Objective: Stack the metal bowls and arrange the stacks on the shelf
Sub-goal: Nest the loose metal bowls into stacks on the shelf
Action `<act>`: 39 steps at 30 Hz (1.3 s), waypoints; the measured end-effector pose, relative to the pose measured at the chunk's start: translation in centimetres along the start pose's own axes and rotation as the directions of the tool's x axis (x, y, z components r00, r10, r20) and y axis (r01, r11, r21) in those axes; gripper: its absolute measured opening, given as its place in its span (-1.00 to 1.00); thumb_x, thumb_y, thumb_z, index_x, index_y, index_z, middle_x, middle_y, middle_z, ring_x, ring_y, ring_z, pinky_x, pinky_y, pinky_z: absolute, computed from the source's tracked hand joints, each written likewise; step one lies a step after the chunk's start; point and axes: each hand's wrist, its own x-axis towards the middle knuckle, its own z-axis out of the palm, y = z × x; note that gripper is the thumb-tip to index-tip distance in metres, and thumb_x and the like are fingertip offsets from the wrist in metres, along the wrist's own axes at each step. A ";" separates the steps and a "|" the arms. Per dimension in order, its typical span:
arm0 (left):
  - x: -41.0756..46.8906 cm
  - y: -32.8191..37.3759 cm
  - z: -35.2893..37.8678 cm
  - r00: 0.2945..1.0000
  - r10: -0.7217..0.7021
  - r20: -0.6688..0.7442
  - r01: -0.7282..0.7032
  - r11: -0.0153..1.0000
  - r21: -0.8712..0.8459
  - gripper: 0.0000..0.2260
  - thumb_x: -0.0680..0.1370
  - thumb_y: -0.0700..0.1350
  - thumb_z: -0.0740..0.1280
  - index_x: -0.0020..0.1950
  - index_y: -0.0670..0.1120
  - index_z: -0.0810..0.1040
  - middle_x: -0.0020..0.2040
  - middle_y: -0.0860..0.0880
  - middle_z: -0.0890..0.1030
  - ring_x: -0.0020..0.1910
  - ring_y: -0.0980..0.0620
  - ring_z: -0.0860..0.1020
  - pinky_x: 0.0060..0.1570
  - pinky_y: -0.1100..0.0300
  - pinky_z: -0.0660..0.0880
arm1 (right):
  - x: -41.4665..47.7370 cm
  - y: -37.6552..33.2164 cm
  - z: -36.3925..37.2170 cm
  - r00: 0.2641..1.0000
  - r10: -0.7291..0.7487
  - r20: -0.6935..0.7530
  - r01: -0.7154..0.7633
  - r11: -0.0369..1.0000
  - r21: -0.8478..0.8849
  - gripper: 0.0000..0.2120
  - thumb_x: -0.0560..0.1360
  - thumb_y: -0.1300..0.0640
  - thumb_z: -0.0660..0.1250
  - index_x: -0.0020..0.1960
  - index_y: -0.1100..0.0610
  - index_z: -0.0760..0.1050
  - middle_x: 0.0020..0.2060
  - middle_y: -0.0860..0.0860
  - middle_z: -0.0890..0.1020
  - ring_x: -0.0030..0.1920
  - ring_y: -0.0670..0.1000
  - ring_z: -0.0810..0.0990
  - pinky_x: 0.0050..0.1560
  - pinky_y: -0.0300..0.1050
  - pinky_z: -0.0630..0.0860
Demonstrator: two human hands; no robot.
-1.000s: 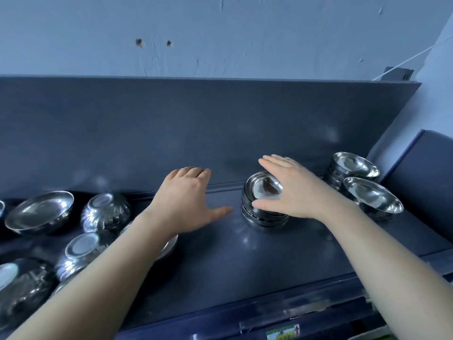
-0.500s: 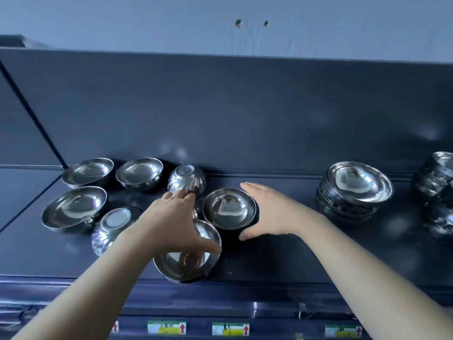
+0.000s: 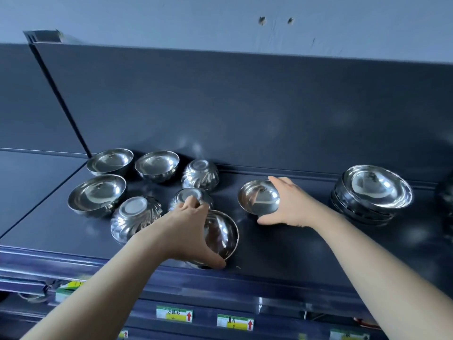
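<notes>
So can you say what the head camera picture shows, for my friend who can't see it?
Two bare hands reach over a dark shelf of shiny metal bowls: the left hand grips a bowl at the front edge, the right hand grips an upright bowl. Loose bowls sit at the left, some upside down, and a finished stack stands right.

Glossy polished metal bowls (image 3: pixel 258 197) on a matt dark shelf (image 3: pixel 282 244).

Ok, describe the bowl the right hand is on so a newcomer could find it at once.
Start at the tall stack of bowls on the right of the dark shelf and look left. The right hand cups an upright bowl there. It stands alone in the gap, apart from the loose cluster further left, where several lie upside down.
</notes>
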 end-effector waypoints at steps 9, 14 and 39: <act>4.0 3.8 -2.1 0.984 0.035 -0.177 -0.044 0.998 -0.045 0.15 0.13 0.38 0.45 0.54 -0.10 0.04 0.42 -0.04 0.21 0.42 -0.07 0.24 0.32 0.12 0.31 | -2.0 4.4 -1.4 0.998 0.038 -0.052 -0.038 0.999 0.003 0.17 0.24 -0.25 0.55 0.58 0.08 -0.08 0.53 -0.08 0.08 0.51 0.00 0.15 0.42 -0.11 0.25; 6.7 7.4 -3.1 0.948 0.111 -0.298 -0.141 0.987 -0.080 0.07 0.18 0.35 0.46 0.51 -0.11 0.09 0.39 -0.03 0.25 0.41 -0.07 0.24 0.32 0.15 0.25 | -3.7 6.3 -1.1 0.994 0.030 -0.109 -0.025 0.999 0.047 0.13 0.16 -0.24 0.59 0.54 0.08 0.11 0.48 -0.05 0.24 0.48 -0.03 0.22 0.44 -0.13 0.22; 6.6 18.0 2.1 0.900 0.401 -0.169 -0.435 0.841 -0.321 -0.34 0.17 0.19 0.58 0.16 0.00 0.42 0.04 0.13 0.54 0.01 0.13 0.51 0.01 0.26 0.45 | -15.0 11.2 -0.3 0.938 0.148 -0.314 -0.071 0.967 0.245 0.12 0.02 -0.19 0.64 0.45 -0.10 0.17 0.31 -0.11 0.30 0.23 -0.19 0.34 0.26 -0.29 0.27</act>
